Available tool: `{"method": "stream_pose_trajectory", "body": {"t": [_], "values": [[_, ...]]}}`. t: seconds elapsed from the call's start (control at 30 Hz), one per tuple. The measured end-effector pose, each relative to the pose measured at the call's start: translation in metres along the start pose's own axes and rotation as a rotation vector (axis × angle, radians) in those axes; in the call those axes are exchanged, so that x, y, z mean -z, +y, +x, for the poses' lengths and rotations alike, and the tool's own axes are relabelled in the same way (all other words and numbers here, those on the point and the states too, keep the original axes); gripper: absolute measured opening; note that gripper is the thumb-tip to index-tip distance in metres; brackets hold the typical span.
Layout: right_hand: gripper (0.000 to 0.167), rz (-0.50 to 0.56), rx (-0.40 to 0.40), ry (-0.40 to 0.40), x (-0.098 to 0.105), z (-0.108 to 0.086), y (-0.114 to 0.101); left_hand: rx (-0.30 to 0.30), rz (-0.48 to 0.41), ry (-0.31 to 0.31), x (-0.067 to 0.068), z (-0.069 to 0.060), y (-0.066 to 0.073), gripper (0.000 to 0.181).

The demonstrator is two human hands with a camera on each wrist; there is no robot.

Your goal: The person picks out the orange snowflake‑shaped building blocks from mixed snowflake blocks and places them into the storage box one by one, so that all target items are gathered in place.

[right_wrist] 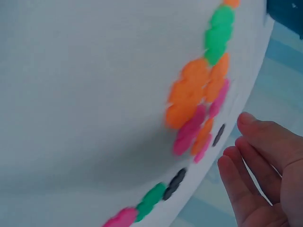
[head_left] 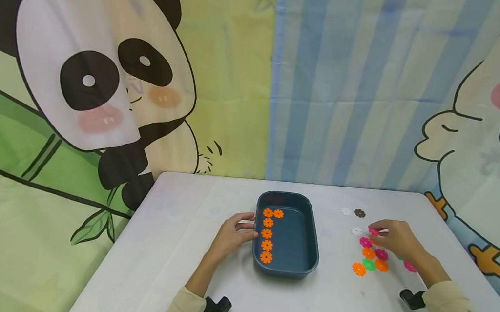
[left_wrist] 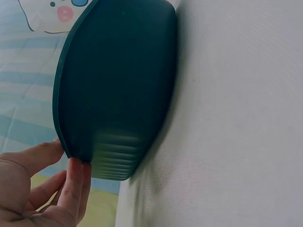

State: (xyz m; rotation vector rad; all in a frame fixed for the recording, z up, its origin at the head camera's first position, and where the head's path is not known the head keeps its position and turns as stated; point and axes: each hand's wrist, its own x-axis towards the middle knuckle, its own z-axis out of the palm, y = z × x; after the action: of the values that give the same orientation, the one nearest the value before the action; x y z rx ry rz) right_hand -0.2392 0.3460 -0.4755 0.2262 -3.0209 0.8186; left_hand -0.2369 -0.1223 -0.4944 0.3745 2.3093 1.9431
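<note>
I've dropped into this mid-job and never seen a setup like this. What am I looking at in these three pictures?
No machine here: these are a person's bare hands. The wide picture comes from a head-worn camera looking forward and down; the other two come from cameras on each wrist.

On the white table sits a dark blue tray with six orange flower pieces inside. Loose flower pieces lie to its right: orange, pink, green, white and brown.

The left hand holds the tray's edge. The right hand is by the loose pieces; its close-up shows nothing between the fingertips.
</note>
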Motion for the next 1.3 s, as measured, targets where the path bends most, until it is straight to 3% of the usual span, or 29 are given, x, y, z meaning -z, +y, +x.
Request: {"method": "stream_pose_trajectory", "body": {"t": [0.37, 0.57, 0.87, 0.93, 1.3], "values": [[0.037, -0.06, 0.008, -0.029, -0.007, -0.007, 0.025, -0.001, -0.006, -0.01, 0.001, 0.0, -0.001, 0.056], [0.039, -0.025, -0.03, -0.048, -0.005, -0.006, 0.027, -0.005, -0.005, -0.014, 0.0, 0.0, -0.001, 0.055], [0.041, -0.005, -0.015, -0.061, -0.006, -0.001, 0.027, 0.009, -0.01, -0.006, 0.0, -0.001, 0.002, 0.056], [0.042, -0.006, -0.014, -0.06, -0.007, 0.0, 0.028, 0.013, -0.013, -0.011, 0.0, -0.003, 0.008, 0.056], [0.037, -0.036, 0.037, -0.044, -0.008, 0.0, 0.025, 0.008, -0.005, -0.004, 0.0, 0.0, -0.001, 0.056]]}}
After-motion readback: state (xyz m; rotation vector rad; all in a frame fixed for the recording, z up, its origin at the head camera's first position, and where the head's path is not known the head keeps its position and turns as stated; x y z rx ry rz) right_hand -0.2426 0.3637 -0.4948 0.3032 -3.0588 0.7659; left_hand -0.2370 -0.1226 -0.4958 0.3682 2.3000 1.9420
